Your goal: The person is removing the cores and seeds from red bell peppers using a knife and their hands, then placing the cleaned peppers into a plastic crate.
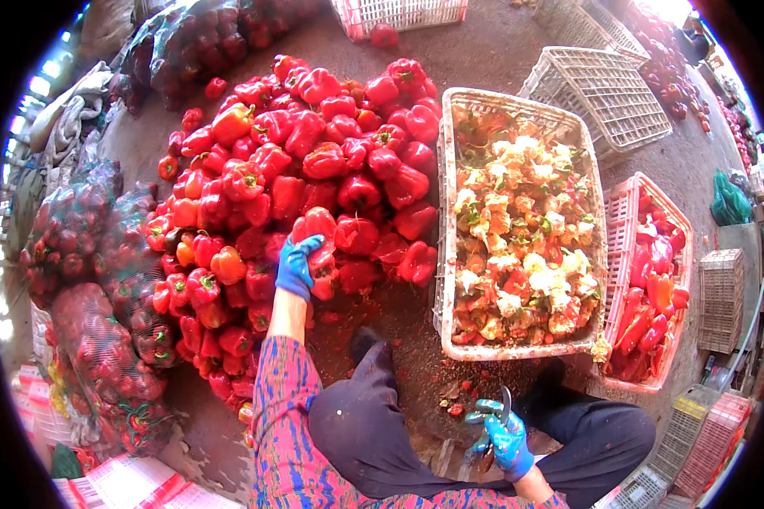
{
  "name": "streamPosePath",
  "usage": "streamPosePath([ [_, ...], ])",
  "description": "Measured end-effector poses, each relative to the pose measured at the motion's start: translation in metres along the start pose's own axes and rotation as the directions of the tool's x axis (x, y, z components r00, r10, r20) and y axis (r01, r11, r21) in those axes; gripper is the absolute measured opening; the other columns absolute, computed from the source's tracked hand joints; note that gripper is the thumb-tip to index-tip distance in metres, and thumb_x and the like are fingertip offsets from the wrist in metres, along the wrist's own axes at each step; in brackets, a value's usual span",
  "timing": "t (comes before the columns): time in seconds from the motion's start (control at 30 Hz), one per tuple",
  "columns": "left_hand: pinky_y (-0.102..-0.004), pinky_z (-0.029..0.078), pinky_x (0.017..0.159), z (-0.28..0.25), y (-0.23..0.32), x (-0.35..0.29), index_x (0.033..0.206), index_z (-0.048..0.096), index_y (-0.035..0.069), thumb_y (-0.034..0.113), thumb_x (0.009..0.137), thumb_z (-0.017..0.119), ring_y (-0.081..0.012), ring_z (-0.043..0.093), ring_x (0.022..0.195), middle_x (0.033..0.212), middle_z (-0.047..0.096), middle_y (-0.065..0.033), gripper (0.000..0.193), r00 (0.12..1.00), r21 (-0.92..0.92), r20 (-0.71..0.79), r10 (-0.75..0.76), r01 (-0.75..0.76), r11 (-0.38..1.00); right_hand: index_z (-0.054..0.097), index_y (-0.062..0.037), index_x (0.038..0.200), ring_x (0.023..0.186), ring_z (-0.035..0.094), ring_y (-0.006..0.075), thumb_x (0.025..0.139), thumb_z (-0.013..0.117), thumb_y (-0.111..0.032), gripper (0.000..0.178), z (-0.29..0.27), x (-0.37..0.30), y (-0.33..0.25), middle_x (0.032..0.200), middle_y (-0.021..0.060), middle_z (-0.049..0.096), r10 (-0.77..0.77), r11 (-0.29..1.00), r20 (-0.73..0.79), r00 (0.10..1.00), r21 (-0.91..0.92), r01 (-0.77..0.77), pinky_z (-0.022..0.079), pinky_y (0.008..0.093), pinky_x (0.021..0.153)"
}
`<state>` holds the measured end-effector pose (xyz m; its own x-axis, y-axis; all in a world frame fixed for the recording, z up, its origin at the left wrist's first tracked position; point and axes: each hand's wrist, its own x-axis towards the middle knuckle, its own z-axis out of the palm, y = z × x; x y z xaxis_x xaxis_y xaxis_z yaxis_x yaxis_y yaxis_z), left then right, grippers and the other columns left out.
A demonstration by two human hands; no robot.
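The left hand (300,265) grips a pepper (317,226) at nine o'clock, by the pile (287,197); the right hand (506,437) clasps a knife (506,403) at five. The pepper should be light, firm and slick — bruisable, too (best cupped round its belly). Littered floor (424,382); scrap crate (518,349) at three, sacks (110,360) at eight.

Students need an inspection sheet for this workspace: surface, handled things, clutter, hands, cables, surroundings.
Surface: brown, debris-strewn floor.
Handled things: glossy red bell pepper; small curved metal blade.
Clutter: pale pepper cores in a rectangular off-white plastic crate; heap of red bell peppers.
Hands: blue-gloved left hand grips the pepper; blue-gloved right hand holds the blade.
Cables: nothing clearly seen.
Surroundings: stuffed mesh sacks at left; pink plastic crate of red peppers at right.
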<state>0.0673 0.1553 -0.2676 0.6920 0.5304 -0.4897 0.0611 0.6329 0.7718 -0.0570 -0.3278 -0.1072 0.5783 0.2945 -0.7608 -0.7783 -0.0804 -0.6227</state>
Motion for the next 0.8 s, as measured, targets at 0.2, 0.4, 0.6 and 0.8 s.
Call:
streamPosePath([
  [0.2,-0.0465,0.058,0.065,0.051,0.053,-0.117,0.114,0.064,0.009,0.029,0.093,0.060,-0.0296,0.068,0.073,0.090,0.071,-0.0126,0.029,0.926,-0.298,0.347,-0.148,0.258,0.919,0.053,-0.0027,0.129,0.054,0.056,0.0076,0.097,0.053,-0.018,0.035,0.034,0.014,-0.062,0.099,0.0096,0.069,-0.174,0.983,-0.015,0.985,0.062,0.175,0.049,0.0219,0.049],
  [0.4,-0.0439,0.059,0.076,0.129,0.097,-0.186,0.132,0.051,0.004,0.031,0.092,0.063,-0.0330,0.063,0.108,0.122,0.062,-0.0172,0.050,0.862,-0.242,0.506,-0.007,0.149,0.959,0.055,-0.0070,0.129,0.069,0.060,0.0087,0.097,0.055,-0.025,0.036,0.127,0.023,-0.141,0.101,0.0082,0.067,-0.572,0.817,0.200,0.795,0.223,0.532,0.050,0.0248,0.056],
  [0.6,-0.0392,0.050,0.098,0.216,0.090,-0.294,0.138,0.046,0.004,0.003,0.071,0.072,-0.0240,0.061,0.112,0.125,0.061,-0.0081,0.071,0.766,-0.044,0.623,0.159,-0.169,0.985,0.056,-0.0176,0.128,0.075,0.065,0.0140,0.096,0.055,-0.040,0.038,0.103,-0.008,-0.156,0.099,0.0010,0.067,-0.406,0.828,0.486,0.774,0.554,0.086,0.054,0.0300,0.060],
  [0.8,-0.0388,0.045,0.103,0.225,0.004,-0.315,0.145,0.036,0.007,0.013,0.081,0.070,-0.0250,0.050,0.126,0.139,0.050,-0.0111,0.072,0.658,-0.009,0.752,0.047,-0.060,0.998,0.057,-0.0131,0.126,0.080,0.062,0.0116,0.086,0.067,-0.024,0.043,0.019,-0.025,-0.123,0.102,0.0021,0.066,-0.601,0.792,0.316,0.734,0.357,0.496,0.051,0.0282,0.055],
])
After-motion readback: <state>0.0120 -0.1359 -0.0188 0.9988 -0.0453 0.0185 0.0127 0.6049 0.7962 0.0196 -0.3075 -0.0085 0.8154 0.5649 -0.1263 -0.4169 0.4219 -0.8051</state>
